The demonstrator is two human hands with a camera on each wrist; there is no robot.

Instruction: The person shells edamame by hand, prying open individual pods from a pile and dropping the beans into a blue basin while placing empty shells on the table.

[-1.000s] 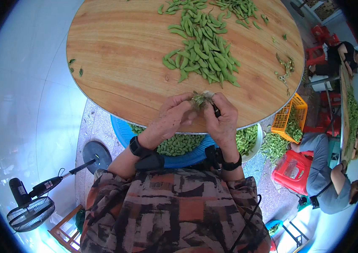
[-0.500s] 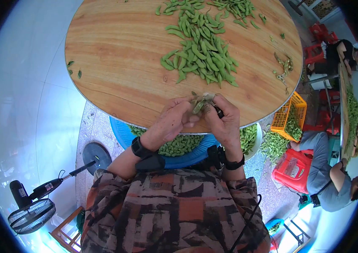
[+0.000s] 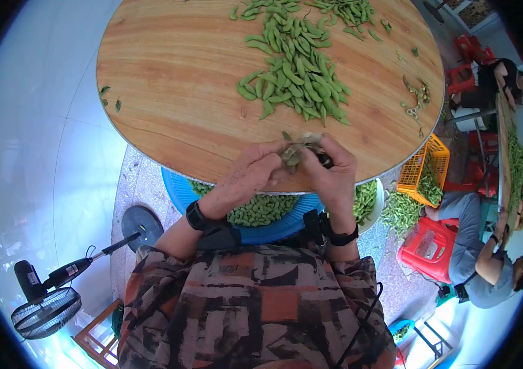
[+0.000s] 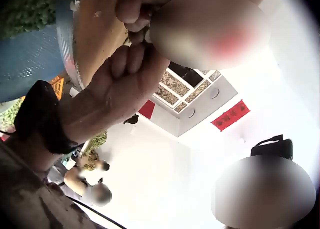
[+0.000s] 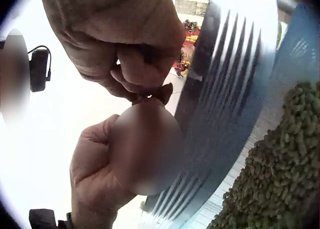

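Far left: tilted black fan, pole running to round base. Next: leaf scraps near left rim of round wooden table; below its near edge, blue basin of green beans, partly covered by tabletop. Centre: left hand pinching leafy clump above near edge; clump blurred, partly hidden by fingers. Just beyond: heap of pods. Right hand pinching same clump; dark item at fingers, unidentifiable. Farther right: orange crate, red stool, seated person in grey.

Versus half a second earlier: right hand slightly farther right, clump more smeared, seated person's arm repositioned, heap unchanged.
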